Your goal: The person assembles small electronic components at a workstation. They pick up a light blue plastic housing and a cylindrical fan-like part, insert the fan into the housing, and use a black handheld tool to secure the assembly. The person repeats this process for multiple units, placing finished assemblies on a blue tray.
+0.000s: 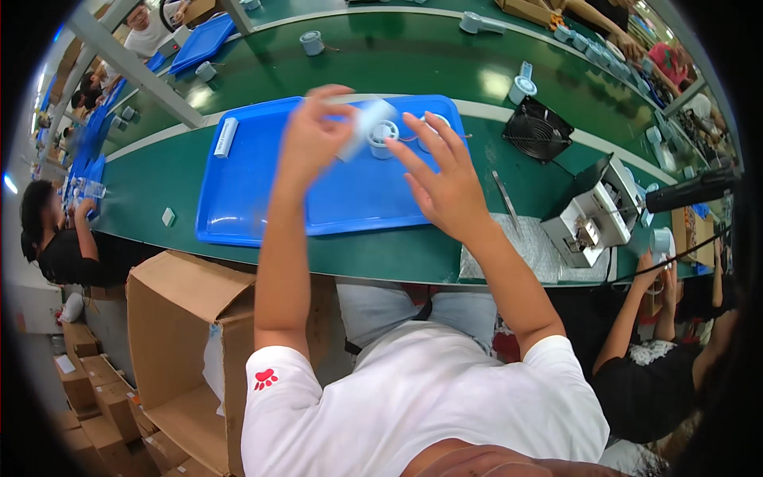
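Over the blue tray, my left hand is closed, its thumb and fingers pinching a pale blue elongated piece. Both are smeared by motion, so the piece's exact kind is unclear. A round pale blue fan housing with a vented top sits right beside that piece. My right hand has its fingers spread, fingertips close to the housing's right side; I cannot tell whether they touch it. Behind those fingers, a second round pale part is partly hidden, with a thin reddish wire near it.
A small white box lies at the tray's left. To the right are tweezers, a black fan and a bench machine. Handheld fans lie on the green conveyor. Below stands an open carton. Co-workers sit on both sides.
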`<state>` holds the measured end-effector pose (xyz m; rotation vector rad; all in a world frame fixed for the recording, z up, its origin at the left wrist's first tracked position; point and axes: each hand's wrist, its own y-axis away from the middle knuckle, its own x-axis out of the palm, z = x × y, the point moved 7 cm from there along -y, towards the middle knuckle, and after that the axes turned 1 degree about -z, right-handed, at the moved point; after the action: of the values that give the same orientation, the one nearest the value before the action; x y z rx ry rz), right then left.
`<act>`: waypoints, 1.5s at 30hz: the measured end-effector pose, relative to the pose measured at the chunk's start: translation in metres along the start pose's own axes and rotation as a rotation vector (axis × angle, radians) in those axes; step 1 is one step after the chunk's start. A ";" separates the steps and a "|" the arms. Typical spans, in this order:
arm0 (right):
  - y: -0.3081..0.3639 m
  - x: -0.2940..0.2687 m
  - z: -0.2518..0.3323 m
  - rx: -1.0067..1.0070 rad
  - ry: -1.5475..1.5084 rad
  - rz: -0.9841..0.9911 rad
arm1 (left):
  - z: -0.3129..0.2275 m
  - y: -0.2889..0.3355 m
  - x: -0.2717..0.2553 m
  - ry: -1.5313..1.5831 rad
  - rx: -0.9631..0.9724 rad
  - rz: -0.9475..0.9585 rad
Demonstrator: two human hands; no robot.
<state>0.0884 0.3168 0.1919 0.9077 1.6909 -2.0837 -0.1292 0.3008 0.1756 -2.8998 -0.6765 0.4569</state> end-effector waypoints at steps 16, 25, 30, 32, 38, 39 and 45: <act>0.148 -0.037 -0.076 0.903 -1.624 -0.271 | 0.061 -0.017 0.067 -0.648 0.290 0.112; 0.203 -0.072 -0.065 0.989 -1.216 0.007 | 0.021 0.106 0.125 0.137 0.103 0.125; 0.226 -0.097 -0.053 0.976 -1.595 -0.017 | 0.018 0.138 0.185 0.087 0.078 0.270; 0.225 -0.108 -0.055 0.919 -1.384 -0.024 | 0.013 0.140 0.197 0.060 0.153 0.338; 0.205 -0.116 -0.088 0.870 -1.376 -0.199 | -0.004 0.150 0.216 0.029 0.143 0.534; 0.194 -0.116 -0.085 0.859 -1.353 -0.197 | -0.008 0.151 0.218 0.016 0.138 0.561; 0.176 -0.107 -0.075 0.841 -1.242 -0.026 | -0.024 0.157 0.216 -0.060 0.123 0.590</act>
<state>0.2948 0.3274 0.1192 -0.3331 0.1859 -2.4699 0.1279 0.2565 0.1117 -2.9310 0.2178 0.6169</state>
